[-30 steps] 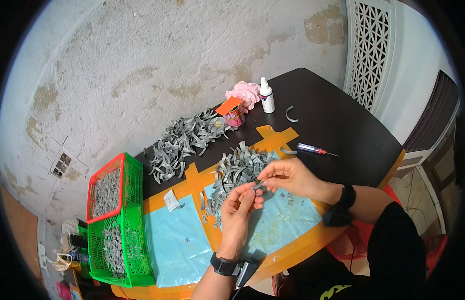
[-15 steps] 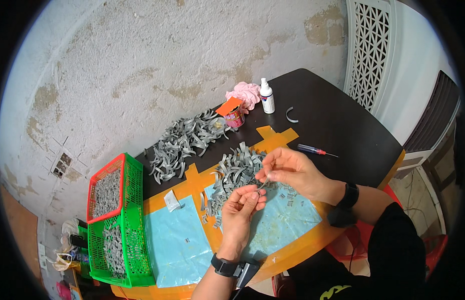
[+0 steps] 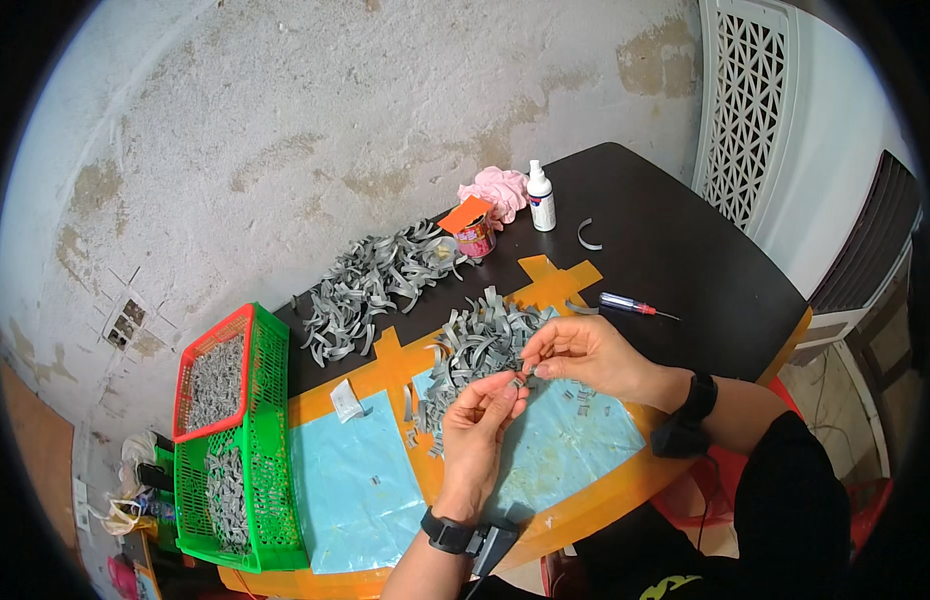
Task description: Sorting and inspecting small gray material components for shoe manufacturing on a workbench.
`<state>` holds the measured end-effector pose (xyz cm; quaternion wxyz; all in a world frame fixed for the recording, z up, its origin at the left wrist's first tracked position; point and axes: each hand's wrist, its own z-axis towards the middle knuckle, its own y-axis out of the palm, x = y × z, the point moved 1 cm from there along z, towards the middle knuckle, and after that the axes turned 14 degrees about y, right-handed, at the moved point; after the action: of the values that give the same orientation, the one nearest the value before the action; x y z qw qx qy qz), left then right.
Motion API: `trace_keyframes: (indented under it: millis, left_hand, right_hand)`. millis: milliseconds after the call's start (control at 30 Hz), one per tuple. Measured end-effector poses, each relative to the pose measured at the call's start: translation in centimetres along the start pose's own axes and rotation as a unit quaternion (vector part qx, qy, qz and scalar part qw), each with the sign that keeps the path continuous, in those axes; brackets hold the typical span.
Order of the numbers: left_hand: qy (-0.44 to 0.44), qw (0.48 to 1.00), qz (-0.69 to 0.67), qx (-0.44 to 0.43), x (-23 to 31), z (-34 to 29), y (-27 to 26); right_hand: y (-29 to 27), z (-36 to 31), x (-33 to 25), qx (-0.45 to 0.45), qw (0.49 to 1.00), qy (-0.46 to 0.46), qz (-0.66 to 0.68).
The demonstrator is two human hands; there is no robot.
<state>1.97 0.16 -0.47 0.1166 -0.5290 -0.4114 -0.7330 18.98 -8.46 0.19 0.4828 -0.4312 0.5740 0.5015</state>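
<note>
Curved, flat grey strips (image 3: 485, 345) form a tangled heap just beyond the fingers. A small grey piece (image 3: 518, 383) is pinched in the curled fingers of the left hand (image 3: 477, 416). The right hand (image 3: 593, 357) arches in opposite, its thumb and forefinger drawn close to the piece; whether they grip it cannot be told. Well left of the fingers, a green mesh basket (image 3: 273, 460) and a red-rimmed basket (image 3: 212, 433) contain small grey pieces. A creased blue sheet (image 3: 555, 455) lies beneath.

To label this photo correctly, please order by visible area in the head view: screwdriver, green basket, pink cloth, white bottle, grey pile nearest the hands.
1. Green basket
2. Grey pile, partly hidden
3. Pink cloth
4. White bottle
5. Screwdriver
</note>
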Motion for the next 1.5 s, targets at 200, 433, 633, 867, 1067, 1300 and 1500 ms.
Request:
trace_keyframes:
  millis: [200,433,633,867,1067,1300,1500]
  left_hand:
    - [-0.007,1.000,-0.003,-0.004,0.1,0.1,0.1]
    - [-0.013,1.000,-0.008,-0.017,-0.3,-0.6,0.2]
    - [-0.025,0.999,-0.018,-0.016,-0.1,-0.3,0.0]
    - [-0.040,0.998,-0.005,-0.037,0.1,-0.2,-0.5]
    - [-0.063,0.996,0.022,-0.060,0.6,-0.2,-0.4]
    - [-0.070,0.994,0.038,-0.071,0.7,-0.1,-0.4]
    - [-0.036,0.996,0.061,-0.052,0.4,0.1,-0.5]
  right_hand:
    - [0.3,-0.1,-0.8,0.015,0.999,0.015,0.033]
    - [0.3,-0.5,-0.4,-0.045,0.995,0.049,0.072]
    - [0.1,-0.3,-0.3,-0.050,0.994,0.069,0.062]
    - [0.0,0.0,-0.5,-0.083,0.992,0.077,0.059]
    - [-0.1,-0.3,-1.1,-0.099,0.990,0.091,0.048]
    - [-0.3,-0.3,-1.0,-0.102,0.990,0.096,0.029]
    - [-0.2,-0.3,-1.0,-0.069,0.994,0.088,0.011]
